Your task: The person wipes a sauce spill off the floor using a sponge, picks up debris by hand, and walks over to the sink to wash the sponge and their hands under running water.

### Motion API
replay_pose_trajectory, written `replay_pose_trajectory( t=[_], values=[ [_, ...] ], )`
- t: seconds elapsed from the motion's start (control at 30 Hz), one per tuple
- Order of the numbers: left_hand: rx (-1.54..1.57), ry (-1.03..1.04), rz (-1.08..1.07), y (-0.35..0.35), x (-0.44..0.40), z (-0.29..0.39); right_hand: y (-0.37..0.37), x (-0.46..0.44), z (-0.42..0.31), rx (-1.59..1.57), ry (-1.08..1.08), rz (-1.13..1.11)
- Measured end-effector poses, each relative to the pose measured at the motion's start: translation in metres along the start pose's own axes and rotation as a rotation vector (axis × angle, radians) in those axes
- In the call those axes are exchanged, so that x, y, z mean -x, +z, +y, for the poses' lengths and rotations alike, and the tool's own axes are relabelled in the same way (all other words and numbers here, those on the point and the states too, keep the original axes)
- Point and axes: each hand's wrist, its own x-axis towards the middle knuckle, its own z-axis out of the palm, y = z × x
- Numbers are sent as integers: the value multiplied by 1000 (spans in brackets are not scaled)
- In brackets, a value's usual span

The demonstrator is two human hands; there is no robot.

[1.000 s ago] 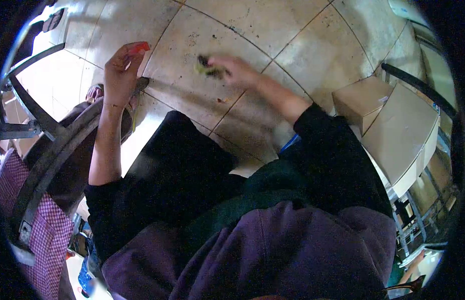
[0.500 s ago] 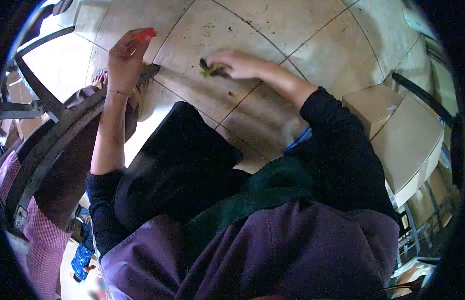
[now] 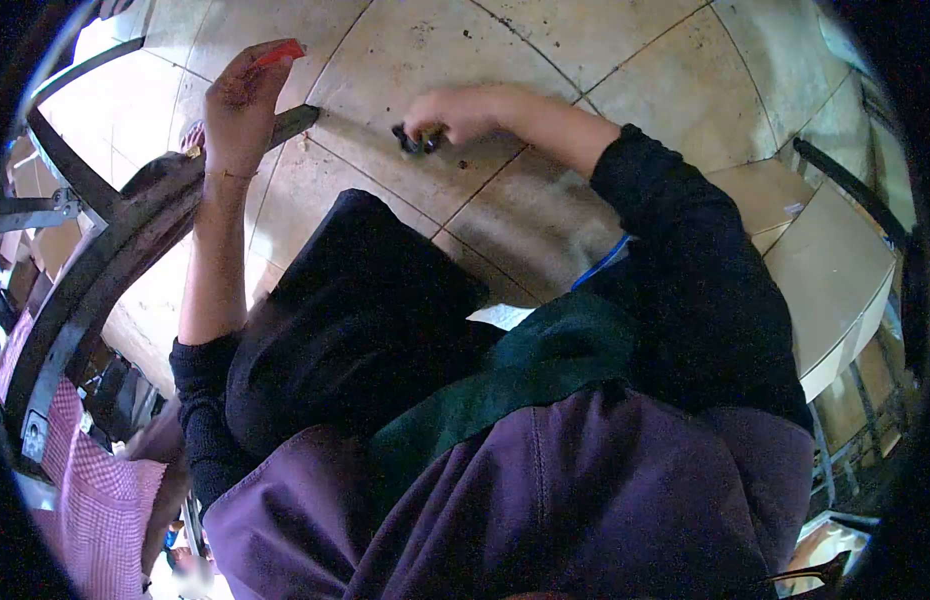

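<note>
My left hand (image 3: pixel 243 110) is raised at the upper left, its fingers closed on a small red object (image 3: pixel 279 53) whose kind I cannot make out. A dark metal bar (image 3: pixel 297 122) runs behind that hand. Low over the tiled floor (image 3: pixel 545 215), my right hand (image 3: pixel 463 112) is closed around a small dark and yellowish clump (image 3: pixel 422 140). Motion blur hides what this clump is and whether it touches the tiles. Dark crumbs and specks (image 3: pixel 463 164) lie scattered on the floor around my right hand.
Cardboard boxes (image 3: pixel 830 265) stand at my right, beside a dark curved metal bar (image 3: pixel 850 190). On the left is a metal frame (image 3: pixel 95 260). Another person's checkered garment (image 3: pixel 105 490) shows at the lower left. A blue-edged item (image 3: pixel 602 262) lies near my right sleeve.
My right hand has shifted slightly with the clump, and my left hand has risen a little with the red object. The other person's leg beside the metal frame has moved back.
</note>
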Motion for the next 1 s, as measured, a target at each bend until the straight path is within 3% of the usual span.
replay_pose_trajectory(
  t=[0.07,0.2,0.27,0.43,0.53,0.6,0.67,0.8,0.93,1.0],
  values=[
    [11,-5,-9,2,2,4,13,16,-1,-60,-55,-184],
    [59,13,-13,2,3,-4,29,42,-2,-86,-65,-181],
    [81,-49,-3,3,4,2,26,48,-10,-171,30,-400],
    [65,-53,1,6,3,7,23,72,-12,-103,-96,-452],
    [84,-37,-24,5,3,2,16,90,-18,-27,-24,-545],
    [163,-76,-30,8,3,1,-5,101,-34,137,186,-672],
    [158,-69,-46,10,2,4,-35,107,-47,24,464,-702],
    [125,-43,-85,12,-5,-2,-110,140,-55,-37,763,-405],
    [117,-12,-104,25,-18,-2,-145,190,-26,-49,712,-186],
    [-2,43,-159,32,-30,-7,-145,210,-19,-196,825,206]
  ],
)
